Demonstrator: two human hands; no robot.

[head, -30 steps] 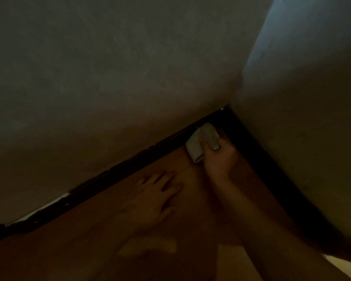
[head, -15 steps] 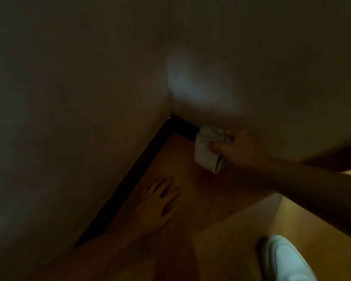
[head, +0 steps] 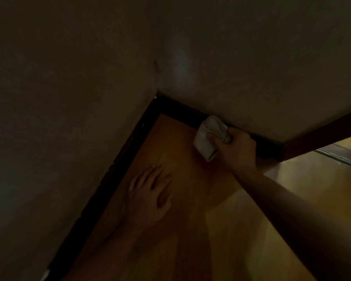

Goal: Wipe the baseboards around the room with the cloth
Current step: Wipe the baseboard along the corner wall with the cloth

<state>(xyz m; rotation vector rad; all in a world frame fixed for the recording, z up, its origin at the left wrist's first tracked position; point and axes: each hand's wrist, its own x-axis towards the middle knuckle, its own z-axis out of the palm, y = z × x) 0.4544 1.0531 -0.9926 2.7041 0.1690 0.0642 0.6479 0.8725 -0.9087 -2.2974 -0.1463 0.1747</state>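
The person's left grip and right grip are bare hands. The left forearm and right forearm are uncovered up to the picture's edge. Dim light hides finer marks.

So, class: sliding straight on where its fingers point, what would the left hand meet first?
Probably the dark baseboard beside the cloth; only bare floor lies ahead of the left hand.
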